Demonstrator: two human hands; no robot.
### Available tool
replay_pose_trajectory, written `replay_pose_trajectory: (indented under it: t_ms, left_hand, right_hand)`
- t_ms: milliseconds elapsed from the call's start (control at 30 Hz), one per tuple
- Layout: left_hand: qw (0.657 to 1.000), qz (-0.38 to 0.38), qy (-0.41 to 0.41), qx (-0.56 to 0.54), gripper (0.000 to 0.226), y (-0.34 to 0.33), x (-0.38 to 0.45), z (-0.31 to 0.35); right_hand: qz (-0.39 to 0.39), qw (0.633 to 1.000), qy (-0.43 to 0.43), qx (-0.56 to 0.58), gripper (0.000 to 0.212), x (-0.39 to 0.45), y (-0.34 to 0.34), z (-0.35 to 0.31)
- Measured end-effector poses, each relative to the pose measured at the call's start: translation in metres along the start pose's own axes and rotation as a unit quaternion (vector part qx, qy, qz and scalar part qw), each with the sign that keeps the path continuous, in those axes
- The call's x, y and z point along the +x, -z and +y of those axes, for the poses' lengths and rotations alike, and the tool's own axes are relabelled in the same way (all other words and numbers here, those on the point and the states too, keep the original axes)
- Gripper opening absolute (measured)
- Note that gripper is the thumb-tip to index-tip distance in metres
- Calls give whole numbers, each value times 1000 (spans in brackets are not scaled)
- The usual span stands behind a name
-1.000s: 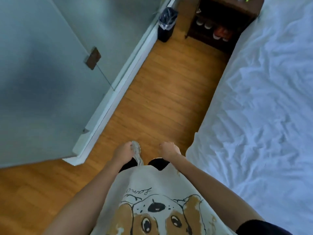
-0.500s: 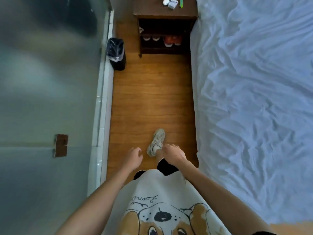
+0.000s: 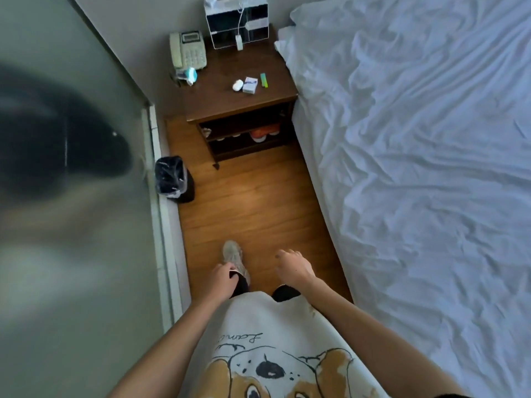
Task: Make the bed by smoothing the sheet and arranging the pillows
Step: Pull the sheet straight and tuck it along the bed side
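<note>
Bed [image 3: 316,156]: wrinkled white sheet [image 3: 431,168]. Nightstand [image 3: 224,96]: phone [image 3: 187,50], organizer [image 3: 237,23].

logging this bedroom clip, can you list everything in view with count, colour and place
sheet: one, white, wrinkled, covering the bed on the right
nightstand: one, dark brown wood, at the head of the aisle beside the bed
telephone: one, pale grey, back left of the nightstand top
wire organiser: one, white, back of the nightstand top
small box: one, white, nightstand top
green stick: one, right of the box
shoes: number unclear, one orange, on the nightstand's shelf
bin: one, black, floor by the left wall
floor: wood, brown, aisle between wall and bed
shoe: one, grey, on the person's foot
left hand: one, loosely curled, empty
right hand: one, loosely curled, empty
</note>
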State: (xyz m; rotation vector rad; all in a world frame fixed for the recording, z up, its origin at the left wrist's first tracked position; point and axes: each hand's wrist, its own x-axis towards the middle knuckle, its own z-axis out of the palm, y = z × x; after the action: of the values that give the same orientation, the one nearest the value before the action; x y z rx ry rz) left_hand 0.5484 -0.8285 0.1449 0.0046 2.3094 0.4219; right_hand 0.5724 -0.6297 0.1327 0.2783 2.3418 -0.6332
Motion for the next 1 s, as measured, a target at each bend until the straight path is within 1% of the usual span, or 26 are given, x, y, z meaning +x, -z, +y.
replay_pose_trajectory:
  t_ms: [100,167,267,333,433,533,633,700,800,900,1000]
  left_hand:
    - [999,-21,-24,12,20,45,74,11]
    - [999,-25,-40,20,16,81,127,24]
    - [995,-37,-64,64,30,141,190,52]
    - [991,-42,-92,89,30,177,224,72]
    - [974,-57,-142,165,31,231,277,112]
    - [962,-66,-171,202,32,262,319,145]
    - [959,-81,-164,218,33,284,366,182]
    - [957,-99,-151,229,34,293,396,207]
    - [960,-103,-122,230,36,306,442,253]
    - [964,-121,-91,219,37,326,466,305]
    - [967,-109,-97,210,35,347,497,361]
  right_hand:
    - [25,999,-33,21,36,58,41,-7]
    - [56,995,-67,50,35,98,72,-15]
    - [96,984,-119,87,28,141,119,-34]
    - [107,980,-135,103,26,166,149,-43]
    - [126,970,-156,137,29,204,197,-50]
    - [145,959,-183,163,28,231,232,-45]
    - [163,944,-215,190,23,266,269,-28]
    - [160,940,-219,206,22,293,292,-12]
    - [137,945,-210,212,22,339,334,22]
    - [113,950,-193,219,25,370,386,49]
    - [118,956,-174,207,30,397,443,76]
